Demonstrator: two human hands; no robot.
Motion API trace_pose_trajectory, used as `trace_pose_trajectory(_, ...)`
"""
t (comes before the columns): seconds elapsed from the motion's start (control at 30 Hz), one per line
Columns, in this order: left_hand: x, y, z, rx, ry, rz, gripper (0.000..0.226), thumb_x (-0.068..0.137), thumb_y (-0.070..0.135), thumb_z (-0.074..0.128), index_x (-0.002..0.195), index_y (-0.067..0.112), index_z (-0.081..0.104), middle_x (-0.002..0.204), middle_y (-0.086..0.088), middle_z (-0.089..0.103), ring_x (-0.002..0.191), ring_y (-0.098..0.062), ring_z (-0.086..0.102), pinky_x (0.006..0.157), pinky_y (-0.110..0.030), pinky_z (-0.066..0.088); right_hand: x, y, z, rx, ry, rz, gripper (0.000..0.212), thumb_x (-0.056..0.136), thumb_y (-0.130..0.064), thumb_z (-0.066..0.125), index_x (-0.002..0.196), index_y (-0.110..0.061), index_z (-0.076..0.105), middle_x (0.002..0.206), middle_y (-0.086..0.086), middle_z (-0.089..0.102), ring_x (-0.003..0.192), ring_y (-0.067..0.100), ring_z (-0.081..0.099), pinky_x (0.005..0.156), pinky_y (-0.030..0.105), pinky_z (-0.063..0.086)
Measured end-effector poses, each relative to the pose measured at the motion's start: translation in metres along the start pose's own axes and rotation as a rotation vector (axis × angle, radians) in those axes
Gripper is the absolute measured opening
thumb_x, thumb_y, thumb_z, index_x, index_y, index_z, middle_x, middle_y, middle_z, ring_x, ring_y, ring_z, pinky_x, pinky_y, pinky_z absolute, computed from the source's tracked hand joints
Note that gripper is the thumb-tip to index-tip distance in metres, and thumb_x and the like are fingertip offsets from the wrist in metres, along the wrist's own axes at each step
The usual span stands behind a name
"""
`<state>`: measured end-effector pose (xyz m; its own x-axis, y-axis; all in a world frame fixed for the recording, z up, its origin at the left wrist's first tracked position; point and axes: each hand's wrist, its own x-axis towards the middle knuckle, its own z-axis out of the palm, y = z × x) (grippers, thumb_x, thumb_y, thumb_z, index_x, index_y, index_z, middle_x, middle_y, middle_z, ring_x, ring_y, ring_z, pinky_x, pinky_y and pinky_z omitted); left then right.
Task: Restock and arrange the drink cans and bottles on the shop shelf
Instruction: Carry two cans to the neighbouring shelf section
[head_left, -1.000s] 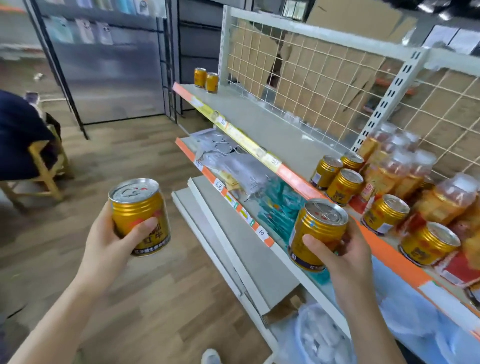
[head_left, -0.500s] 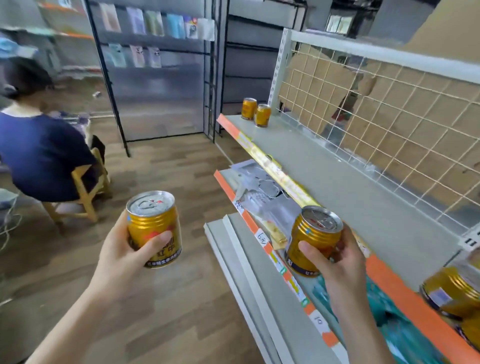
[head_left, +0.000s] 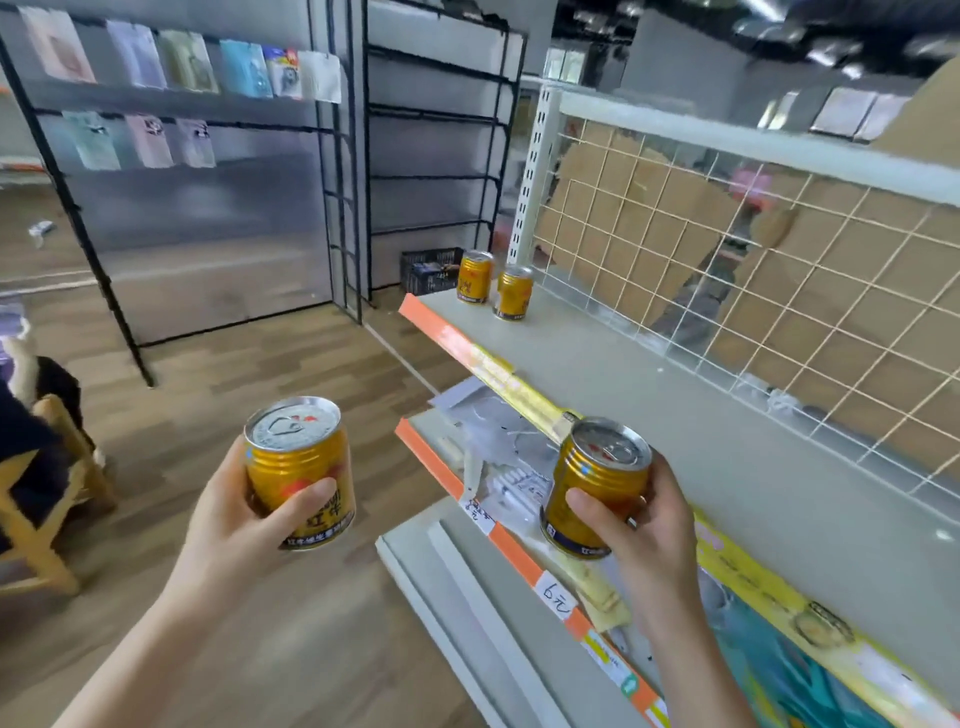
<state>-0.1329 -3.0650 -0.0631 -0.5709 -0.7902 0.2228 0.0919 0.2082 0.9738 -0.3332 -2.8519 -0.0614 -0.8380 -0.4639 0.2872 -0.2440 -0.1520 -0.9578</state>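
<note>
My left hand (head_left: 234, 525) grips a gold drink can (head_left: 298, 467) upright over the wooden floor, left of the shelf unit. My right hand (head_left: 649, 530) holds a second gold can (head_left: 592, 483), tilted slightly, just in front of the top shelf's edge. The grey top shelf (head_left: 701, 441) runs from near right to far left with an orange and yellow price strip along its front. Two more gold cans (head_left: 474, 276) (head_left: 513, 292) stand at its far end, next to the white upright post.
A white wire grid (head_left: 727, 291) backs the shelf, with cardboard behind it. Lower shelves (head_left: 498, 467) hold packaged goods and handwritten price tags. Black racks (head_left: 431, 156) stand at the back. A wooden chair (head_left: 47, 499) with a seated person in dark blue is at the far left.
My view has swung left along the shelf; the cans and bottles at the right end have left the frame. The two far cans look nearer. Both hands still hold their cans.
</note>
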Motion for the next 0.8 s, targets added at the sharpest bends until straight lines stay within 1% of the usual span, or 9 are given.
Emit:
trace_pose_trajectory(0.1, 0.048, -0.008, -0.006, 0.007, -0.061, 0.018, 0.061, 0.045, 0.047, 0.072, 0.102, 0.039, 0.053, 0.088, 0.030, 0.067, 0.081, 0.011, 0.062, 0.065, -0.003, 0.046, 0.023, 0.005, 0.024, -0.029, 0.036, 0.003, 0.050, 0.058, -0.014, 0.075, 0.105, -0.019, 0.059, 0.088, -0.008, 0.070, 0.076, 0.005, 0.065, 0.065, 0.013, 0.049)
trace_pose_trajectory(0.27, 0.129, -0.032, -0.009, 0.021, -0.129, 0.022, 0.051, 0.061, 0.024, 0.075, 0.102, 0.040, 0.052, 0.088, 0.033, 0.066, 0.081, 0.012, 0.061, 0.065, -0.003, 0.046, 0.068, 0.019, 0.061, -0.067, 0.082, 0.004, 0.058, 0.052, -0.022, 0.080, 0.105, -0.015, 0.058, 0.086, -0.010, 0.069, 0.073, 0.003, 0.064, 0.064, 0.012, 0.048)
trace_pose_trajectory(0.3, 0.144, -0.037, -0.006, 0.022, -0.144, 0.034, 0.053, 0.064, 0.018, 0.080, 0.103, 0.039, 0.052, 0.089, 0.033, 0.066, 0.082, 0.012, 0.061, 0.065, -0.003, 0.046, 0.078, 0.022, 0.067, -0.067, 0.087, 0.005, 0.058, 0.052, -0.022, 0.080, 0.105, -0.015, 0.057, 0.086, -0.009, 0.069, 0.074, 0.004, 0.064, 0.065, 0.012, 0.048)
trace_pose_trajectory(0.37, 0.174, -0.045, 0.002, 0.026, -0.165, 0.038, 0.050, 0.072, 0.008, 0.077, 0.104, 0.037, 0.052, 0.088, 0.033, 0.066, 0.082, 0.012, 0.061, 0.064, -0.003, 0.045, 0.101, 0.031, 0.078, -0.058, 0.094, 0.012, 0.052, 0.056, -0.013, 0.076, 0.104, -0.016, 0.057, 0.086, -0.010, 0.070, 0.075, 0.004, 0.064, 0.065, 0.012, 0.048)
trace_pose_trajectory(0.43, 0.205, -0.052, 0.010, 0.005, -0.195, 0.041, 0.048, 0.071, 0.016, 0.080, 0.105, 0.035, 0.052, 0.089, 0.032, 0.066, 0.082, 0.012, 0.061, 0.065, -0.003, 0.046, 0.127, 0.041, 0.090, -0.055, 0.101, 0.012, 0.051, 0.058, -0.010, 0.074, 0.105, -0.018, 0.056, 0.088, -0.009, 0.070, 0.077, 0.006, 0.065, 0.066, 0.014, 0.049)
trace_pose_trajectory(0.5, 0.238, -0.057, 0.021, -0.018, -0.227, 0.038, 0.055, 0.056, 0.041, 0.078, 0.105, 0.035, 0.053, 0.092, 0.031, 0.066, 0.084, 0.010, 0.061, 0.066, -0.005, 0.046, 0.157, 0.053, 0.101, -0.052, 0.119, 0.007, 0.053, 0.058, -0.011, 0.075, 0.106, -0.019, 0.056, 0.091, -0.007, 0.070, 0.080, 0.009, 0.065, 0.069, 0.016, 0.050)
trace_pose_trajectory(0.53, 0.255, -0.060, 0.027, -0.027, -0.239, 0.034, 0.060, 0.050, 0.047, 0.074, 0.105, 0.036, 0.053, 0.093, 0.030, 0.066, 0.085, 0.009, 0.062, 0.067, -0.006, 0.047, 0.172, 0.058, 0.107, -0.053, 0.125, 0.004, 0.054, 0.058, -0.012, 0.076, 0.107, -0.020, 0.056, 0.092, -0.006, 0.070, 0.082, 0.010, 0.065, 0.070, 0.016, 0.050)
trace_pose_trajectory(0.7, 0.338, -0.073, 0.066, -0.097, -0.341, 0.044, 0.061, 0.052, 0.035, 0.077, 0.108, 0.032, 0.054, 0.096, 0.016, 0.069, 0.086, 0.005, 0.062, 0.072, -0.009, 0.048, 0.249, 0.084, 0.130, -0.104, 0.096, 0.018, 0.067, 0.054, -0.028, 0.082, 0.113, -0.025, 0.052, 0.104, -0.006, 0.067, 0.093, 0.010, 0.064, 0.078, 0.018, 0.049)
trace_pose_trajectory(0.8, 0.383, -0.083, 0.091, -0.107, -0.427, 0.038, 0.071, 0.046, 0.043, 0.080, 0.111, 0.031, 0.053, 0.102, 0.016, 0.068, 0.092, 0.003, 0.062, 0.074, -0.013, 0.049, 0.290, 0.101, 0.143, -0.122, 0.039, 0.056, 0.065, 0.056, -0.015, 0.080, 0.112, -0.028, 0.049, 0.103, -0.013, 0.067, 0.093, 0.007, 0.064, 0.075, 0.016, 0.049)
